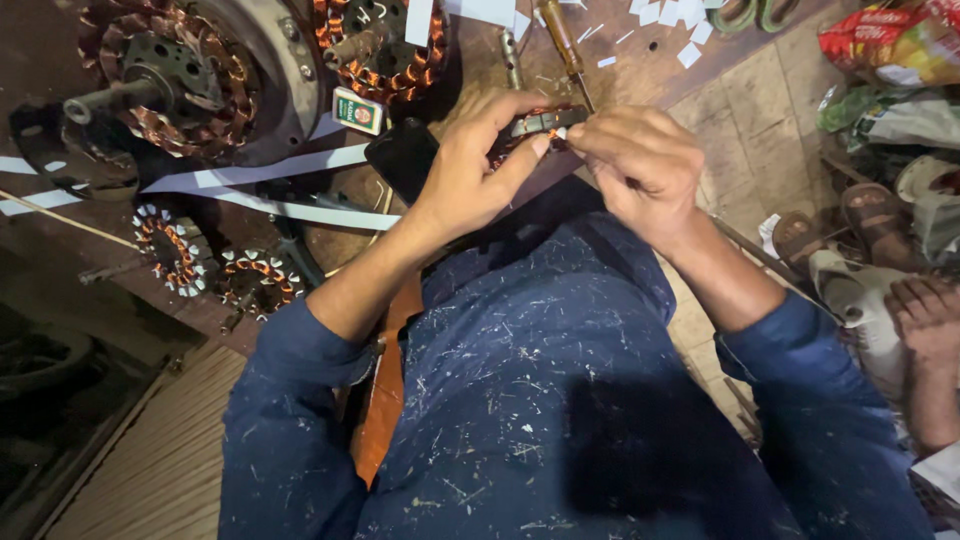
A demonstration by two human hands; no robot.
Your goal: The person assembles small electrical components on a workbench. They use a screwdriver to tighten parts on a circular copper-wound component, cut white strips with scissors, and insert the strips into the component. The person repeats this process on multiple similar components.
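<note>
Both of my hands meet above my lap over a small motor stator [535, 124] wound with copper wire. My left hand [478, 165] wraps around its left side and holds it, thumb pressed along the top. My right hand [640, 160] pinches a small white paper slip at the stator's right edge, fingers closed on it. Most of the stator is hidden by my fingers. My blue sleeves and shirt, flecked with white bits, fill the lower frame.
Large copper-wound stators [165, 75] [385, 45] lie on the wooden bench at upper left, two smaller ones [215, 265] below. White paper strips [270, 170], a small box [358, 110], a screwdriver [565, 40] and paper scraps lie about. Sandals [875, 215] and another person's foot [930, 320] are at right.
</note>
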